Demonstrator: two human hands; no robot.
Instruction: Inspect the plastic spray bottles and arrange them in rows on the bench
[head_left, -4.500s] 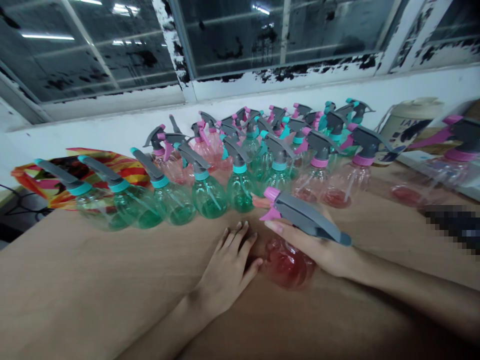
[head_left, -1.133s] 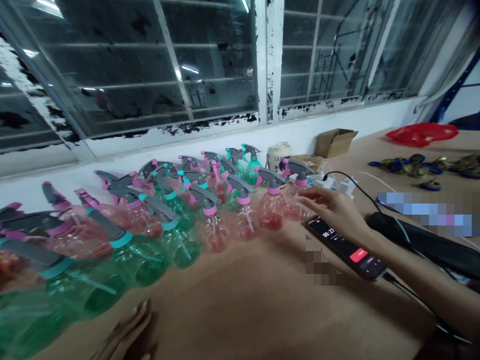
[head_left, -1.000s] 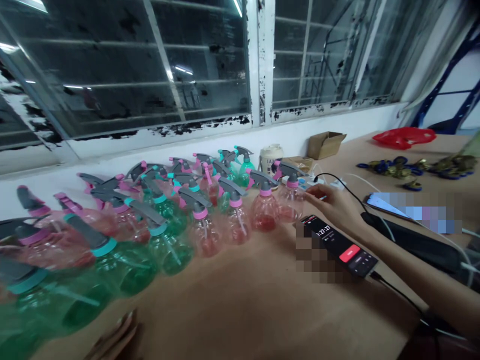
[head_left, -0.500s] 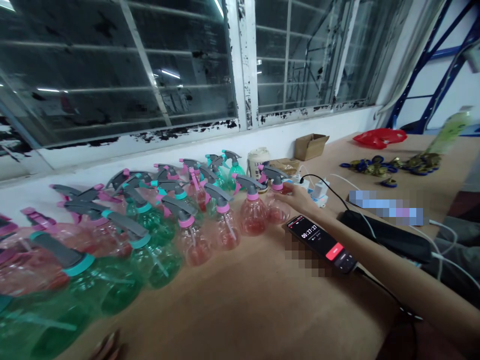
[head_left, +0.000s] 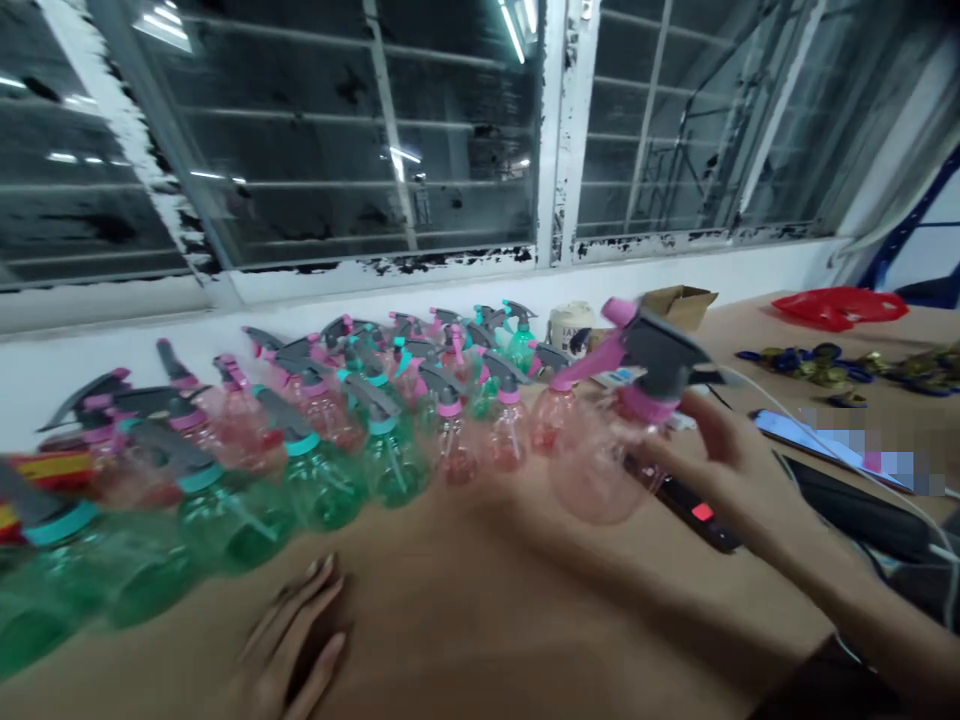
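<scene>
My right hand (head_left: 712, 465) grips a clear pink spray bottle (head_left: 600, 470) by its neck, just below the pink collar. The bottle is lifted above the table, slightly blurred, with its grey and pink trigger head pointing up and left. Low in the view, my left hand (head_left: 296, 640) lies at the table with its fingers loosely stretched and nothing in them. Beyond it stand rows of pink spray bottles (head_left: 510, 435) and green spray bottles (head_left: 326, 485), all with grey trigger heads.
Behind the held bottle, a phone (head_left: 697, 510) lies partly hidden on the wooden table (head_left: 480, 600). Farther right are a lit phone (head_left: 832, 450), a black case (head_left: 855, 505), several brass-coloured pieces with blue rings (head_left: 810, 365) and a red bag (head_left: 840, 308). A cardboard box (head_left: 679, 305) stands by the wall.
My right hand has lifted the pink spray bottle from the row's right end and brought it nearer. My left hand has come further into view. The camera view has turned left.
</scene>
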